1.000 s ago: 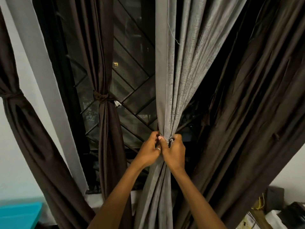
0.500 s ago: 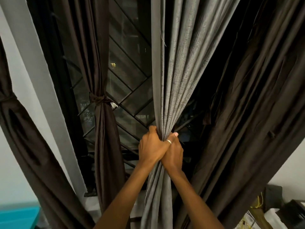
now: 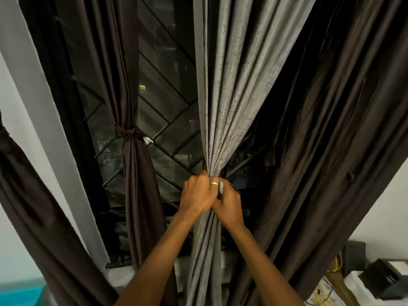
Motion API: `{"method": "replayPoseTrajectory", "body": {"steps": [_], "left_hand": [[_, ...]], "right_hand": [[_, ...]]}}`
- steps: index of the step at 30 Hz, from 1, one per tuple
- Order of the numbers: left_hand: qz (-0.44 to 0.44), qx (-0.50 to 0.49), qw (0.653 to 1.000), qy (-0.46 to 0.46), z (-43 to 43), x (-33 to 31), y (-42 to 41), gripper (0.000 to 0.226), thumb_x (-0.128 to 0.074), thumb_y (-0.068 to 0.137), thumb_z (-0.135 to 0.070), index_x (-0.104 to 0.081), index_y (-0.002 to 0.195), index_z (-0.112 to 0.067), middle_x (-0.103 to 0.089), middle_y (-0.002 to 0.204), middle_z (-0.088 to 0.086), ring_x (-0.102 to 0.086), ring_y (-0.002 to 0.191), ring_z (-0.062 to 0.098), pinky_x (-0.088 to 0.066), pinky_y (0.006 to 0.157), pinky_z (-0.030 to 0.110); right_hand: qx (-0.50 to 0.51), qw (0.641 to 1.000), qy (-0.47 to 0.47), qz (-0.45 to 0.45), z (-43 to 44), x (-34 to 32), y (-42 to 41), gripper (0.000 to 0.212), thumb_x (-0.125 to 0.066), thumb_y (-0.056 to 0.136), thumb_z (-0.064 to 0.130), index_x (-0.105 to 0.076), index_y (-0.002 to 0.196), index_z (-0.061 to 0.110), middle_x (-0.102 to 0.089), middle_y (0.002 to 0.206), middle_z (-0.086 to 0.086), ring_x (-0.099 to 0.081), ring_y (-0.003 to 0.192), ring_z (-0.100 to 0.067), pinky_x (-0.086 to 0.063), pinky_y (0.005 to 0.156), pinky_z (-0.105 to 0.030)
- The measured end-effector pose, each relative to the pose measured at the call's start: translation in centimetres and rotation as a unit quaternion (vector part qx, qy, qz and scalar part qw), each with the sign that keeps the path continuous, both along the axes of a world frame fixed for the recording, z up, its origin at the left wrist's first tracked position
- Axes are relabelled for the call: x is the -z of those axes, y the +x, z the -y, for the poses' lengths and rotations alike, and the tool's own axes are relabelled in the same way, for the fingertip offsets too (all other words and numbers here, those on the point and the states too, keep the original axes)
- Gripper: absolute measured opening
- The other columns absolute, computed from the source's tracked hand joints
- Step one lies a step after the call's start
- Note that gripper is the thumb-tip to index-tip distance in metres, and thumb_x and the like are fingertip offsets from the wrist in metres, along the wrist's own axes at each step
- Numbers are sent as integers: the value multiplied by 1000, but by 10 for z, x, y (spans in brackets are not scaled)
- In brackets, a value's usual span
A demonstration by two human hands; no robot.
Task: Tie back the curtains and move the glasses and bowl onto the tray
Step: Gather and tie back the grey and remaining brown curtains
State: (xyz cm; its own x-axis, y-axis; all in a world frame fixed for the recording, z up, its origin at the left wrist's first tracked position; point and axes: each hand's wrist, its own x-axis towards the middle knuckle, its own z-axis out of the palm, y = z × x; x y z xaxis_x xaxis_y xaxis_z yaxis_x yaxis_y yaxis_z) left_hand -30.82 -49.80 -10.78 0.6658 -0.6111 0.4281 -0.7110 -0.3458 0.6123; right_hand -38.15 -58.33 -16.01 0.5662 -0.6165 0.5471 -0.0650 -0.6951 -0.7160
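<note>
head view, pleated grey fabric curtain [image 3: 231, 96] at centre, bunched and gripped by left hand [image 3: 197, 195] and right hand [image 3: 228, 203], 2 hands touching, knotted dark brown satin curtain [image 3: 134, 173] at left

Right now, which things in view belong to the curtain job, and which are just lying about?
Job: grey curtain, bunched in left hand and right hand; tied brown curtain; loose brown curtain at right.
Lying about: teal object, lower left; black box, lower right.
</note>
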Motion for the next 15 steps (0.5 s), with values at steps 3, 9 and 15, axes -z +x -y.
{"method": "replayPoseTrajectory", "body": {"steps": [3, 9, 15], "left_hand": [[8, 3, 1000, -6, -1, 3, 3, 32, -41, 99, -32, -60, 97, -7, -71, 89, 15, -68, 82, 35, -44, 66, 34], [-36, 2, 999, -20, -4, 9, -1, 49, -48, 99, -48, -51, 135, -15, -73, 109, 8, -70, 100, 29, -57, 82, 42], [-87, 11, 994, -71, -4, 18, -17, 59, -56, 97, -47, -42, 148, -21, -66, 131, 3, -64, 119, 21, -55, 95, 38]], "right_hand": [[-21, 999, 24, -26, 0, -3, 0, 34, -68, 93, 17, -62, 126, 18, -71, 113, 6, -67, 102, -6, -57, 82, -28], [-70, 985, 151, -49, 3, -5, -7, 48, -68, 87, 17, -50, 121, 46, -68, 107, 21, -65, 100, 9, -50, 80, -12], [-110, 984, 137, -12, -2, -6, -13, 53, -67, 87, 29, -53, 137, 39, -65, 128, 22, -61, 121, 2, -49, 100, -17]]}}
